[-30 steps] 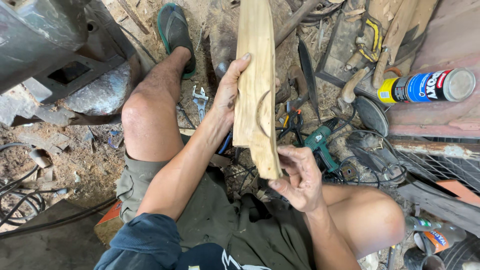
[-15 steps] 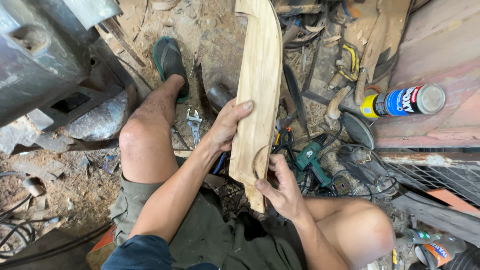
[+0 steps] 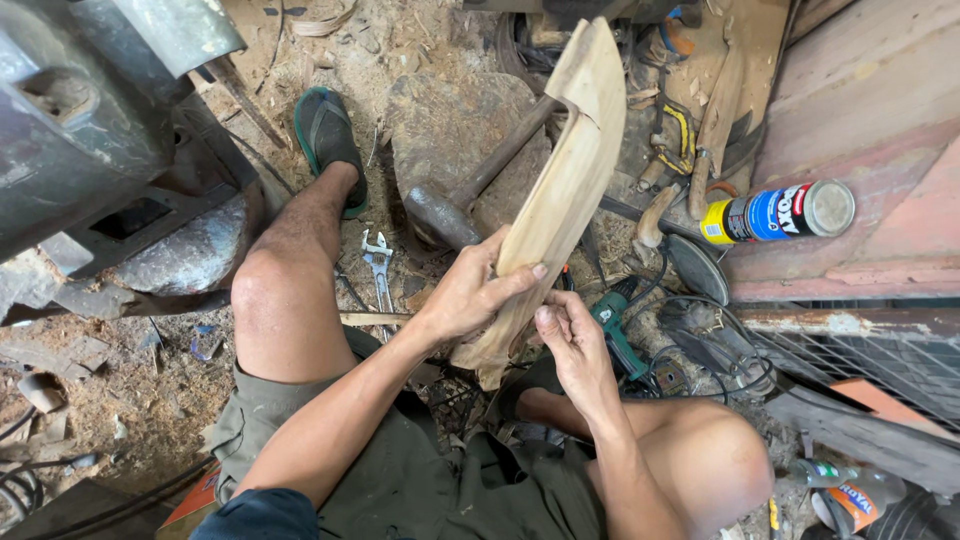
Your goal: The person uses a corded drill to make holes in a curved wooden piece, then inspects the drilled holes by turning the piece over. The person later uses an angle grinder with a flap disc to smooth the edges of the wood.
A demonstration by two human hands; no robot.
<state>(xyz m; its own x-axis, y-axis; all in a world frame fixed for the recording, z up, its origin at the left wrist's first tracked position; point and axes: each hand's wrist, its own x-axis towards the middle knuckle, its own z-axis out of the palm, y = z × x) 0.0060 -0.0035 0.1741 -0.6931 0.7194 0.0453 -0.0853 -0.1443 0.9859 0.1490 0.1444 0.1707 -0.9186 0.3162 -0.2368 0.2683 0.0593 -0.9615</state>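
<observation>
Sawdust floor; left hand (image 3: 470,295) and right hand (image 3: 570,345) both clasp carved plank (image 3: 565,190); spray can (image 3: 775,212) beside.

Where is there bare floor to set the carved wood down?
Sawdust floor left of the left knee is mostly bare. Crowded: wrench, hammer and grinder ring the wood held by both hands.

Informal woodworking workshop at floor level: sawdust and shavings (image 3: 330,60) over the dirt ground; hammer (image 3: 470,195), wrench (image 3: 379,262) and green power tool (image 3: 617,330) scattered about; heavy grey machine (image 3: 90,130) at left; spray can (image 3: 775,212) on a ledge.
</observation>
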